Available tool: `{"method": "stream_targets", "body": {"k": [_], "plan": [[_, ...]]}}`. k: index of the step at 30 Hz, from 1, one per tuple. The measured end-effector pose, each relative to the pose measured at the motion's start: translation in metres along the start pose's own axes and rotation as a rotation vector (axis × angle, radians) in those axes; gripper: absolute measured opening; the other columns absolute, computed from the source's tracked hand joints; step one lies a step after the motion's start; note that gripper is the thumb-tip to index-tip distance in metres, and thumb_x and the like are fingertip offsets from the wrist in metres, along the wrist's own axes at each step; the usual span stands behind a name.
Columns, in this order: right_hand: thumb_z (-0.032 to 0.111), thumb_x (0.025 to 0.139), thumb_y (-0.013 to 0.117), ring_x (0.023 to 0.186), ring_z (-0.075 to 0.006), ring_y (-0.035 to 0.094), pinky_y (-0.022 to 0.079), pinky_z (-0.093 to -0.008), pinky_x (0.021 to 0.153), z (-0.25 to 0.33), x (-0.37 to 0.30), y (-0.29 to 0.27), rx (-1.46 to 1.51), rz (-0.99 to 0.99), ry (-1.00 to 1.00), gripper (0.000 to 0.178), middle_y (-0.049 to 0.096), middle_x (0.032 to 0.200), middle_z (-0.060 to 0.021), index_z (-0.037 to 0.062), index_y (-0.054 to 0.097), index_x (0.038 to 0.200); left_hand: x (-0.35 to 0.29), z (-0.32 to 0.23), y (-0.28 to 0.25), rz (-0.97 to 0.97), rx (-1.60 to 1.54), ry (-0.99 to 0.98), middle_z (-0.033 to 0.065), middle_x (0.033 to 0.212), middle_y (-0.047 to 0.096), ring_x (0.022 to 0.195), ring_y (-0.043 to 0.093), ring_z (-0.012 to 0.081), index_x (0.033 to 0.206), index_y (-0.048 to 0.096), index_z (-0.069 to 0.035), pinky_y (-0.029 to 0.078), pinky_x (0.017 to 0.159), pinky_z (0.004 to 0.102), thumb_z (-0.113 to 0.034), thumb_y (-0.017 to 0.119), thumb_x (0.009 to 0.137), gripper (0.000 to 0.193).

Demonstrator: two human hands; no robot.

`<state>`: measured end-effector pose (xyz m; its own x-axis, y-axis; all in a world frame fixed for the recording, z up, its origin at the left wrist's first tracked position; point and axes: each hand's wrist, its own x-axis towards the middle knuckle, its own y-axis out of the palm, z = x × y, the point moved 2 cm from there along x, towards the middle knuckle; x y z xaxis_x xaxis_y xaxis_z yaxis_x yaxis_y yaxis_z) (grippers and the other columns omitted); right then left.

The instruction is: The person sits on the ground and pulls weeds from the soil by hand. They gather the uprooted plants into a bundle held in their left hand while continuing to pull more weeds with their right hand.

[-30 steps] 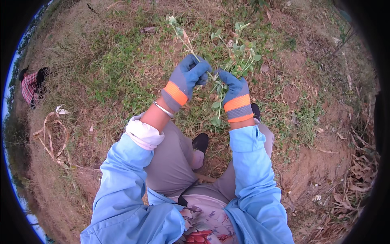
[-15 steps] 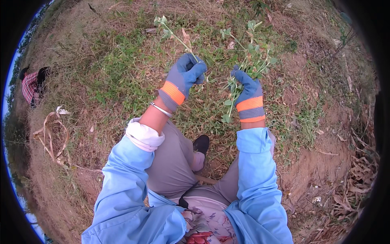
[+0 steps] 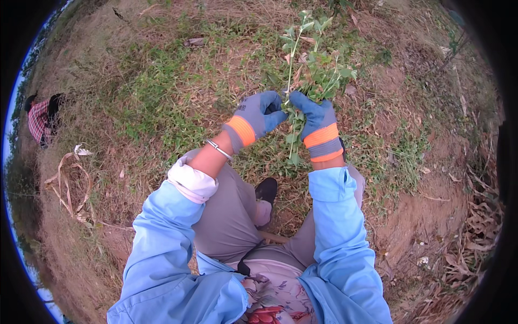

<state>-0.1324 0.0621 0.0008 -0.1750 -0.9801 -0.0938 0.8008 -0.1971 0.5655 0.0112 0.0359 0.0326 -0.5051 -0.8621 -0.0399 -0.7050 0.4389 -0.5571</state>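
Both my hands wear blue-grey gloves with orange cuffs and meet in front of me above the grass. My right hand (image 3: 317, 116) is closed round a bunch of leafy green stems (image 3: 325, 78); leaves fan out above the fist and some hang below it. One longer pale stem (image 3: 292, 60) stands upright along the bunch's left side. At its lower end, my left hand (image 3: 260, 114) pinches with thumb and fingers, close against the right thumb. Just where the stem passes between the two hands is partly hidden.
Low green weeds (image 3: 156, 81) and dry grass cover the ground ahead. A dried, looped stalk (image 3: 67, 183) lies at left, dry leaves (image 3: 467, 248) at right. Another person in a checked shirt (image 3: 39, 120) bends at the far left. My dark shoe (image 3: 266, 190) is below my hands.
My left hand has moved right with its stem, bringing it upright against the bunch. My right hand has shifted slightly left and up, so the two hands now meet.
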Motion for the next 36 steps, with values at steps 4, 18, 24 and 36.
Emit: {"method": "stream_targets", "body": {"k": [4, 18, 24, 36], "plan": [[0.006, 0.067, 0.066, 0.068, -0.0138, 0.057, 0.046, -0.0276, 0.061, 0.006, -0.006, 0.005, 0.012, 0.001, 0.058, 0.025, 0.061, 0.081, -0.0042, 0.0013, 0.059, 0.089, -0.003, -0.008, 0.002, 0.046, 0.038, -0.009, -0.0006, 0.060, 0.049, 0.055, 0.042, 0.0074, 0.073, 0.051, -0.001, 0.038, 0.051, 0.0250, -0.017, 0.066, 0.068, 0.022], [0.004, 0.067, 0.064, 0.073, -0.0136, 0.057, 0.047, -0.0258, 0.065, 0.000, -0.003, 0.004, -0.009, 0.095, 0.078, 0.031, 0.060, 0.084, -0.0041, 0.0006, 0.057, 0.097, 0.004, -0.004, -0.026, -0.110, -0.591, -0.047, 0.0002, 0.082, 0.055, 0.066, 0.049, 0.0068, 0.104, 0.053, -0.003, 0.044, 0.062, 0.0218, -0.020, 0.054, 0.081, 0.028], [0.009, 0.068, 0.063, 0.073, -0.0120, 0.056, 0.044, -0.0259, 0.065, -0.009, -0.004, 0.009, -0.169, 0.197, 0.071, 0.028, 0.061, 0.083, -0.0025, 0.0022, 0.058, 0.095, 0.004, -0.003, -0.030, -0.262, -0.789, -0.164, 0.0004, 0.081, 0.056, 0.064, 0.053, 0.0068, 0.104, 0.053, -0.003, 0.046, 0.059, 0.0211, -0.021, 0.058, 0.081, 0.030], [0.007, 0.069, 0.063, 0.073, -0.0111, 0.057, 0.044, -0.0243, 0.064, -0.038, -0.006, 0.011, -0.106, 0.137, 0.165, 0.027, 0.061, 0.083, -0.0036, 0.0007, 0.059, 0.095, 0.006, 0.011, -0.032, -0.239, -0.972, -0.168, -0.0022, 0.070, 0.054, 0.059, 0.053, 0.0064, 0.089, 0.056, -0.006, 0.045, 0.052, 0.0200, -0.015, 0.059, 0.079, 0.013]]}}
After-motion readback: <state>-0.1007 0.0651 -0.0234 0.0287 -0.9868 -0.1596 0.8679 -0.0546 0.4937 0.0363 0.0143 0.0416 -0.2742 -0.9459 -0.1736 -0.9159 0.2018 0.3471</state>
